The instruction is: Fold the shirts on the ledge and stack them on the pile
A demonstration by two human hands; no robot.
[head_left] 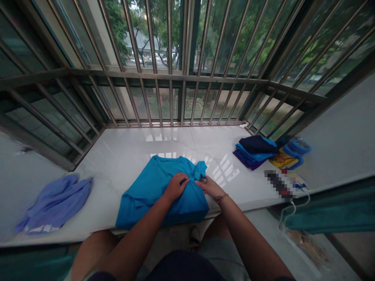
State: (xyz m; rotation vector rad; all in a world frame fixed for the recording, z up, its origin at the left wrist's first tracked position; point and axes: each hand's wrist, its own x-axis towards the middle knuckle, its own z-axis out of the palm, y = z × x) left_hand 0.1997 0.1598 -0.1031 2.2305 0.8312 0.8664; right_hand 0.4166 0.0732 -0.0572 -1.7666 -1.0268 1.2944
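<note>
**Blue T-shirt Gathered Between Two Hands**

A fold is being worked into a blue T-shirt [164, 199] on a white marble ledge [123, 168]. Its bunched top is clutched by the left hand [175, 187] and the right hand [207, 186], held close together. Smoothing appears called for next.

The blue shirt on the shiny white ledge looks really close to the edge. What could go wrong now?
The bright blue T-shirt lies right by the front edge of the polished white stone ledge, so it might slide off and fall. The left hand and right hand are bunching the cloth together, which could leave creases.
</note>
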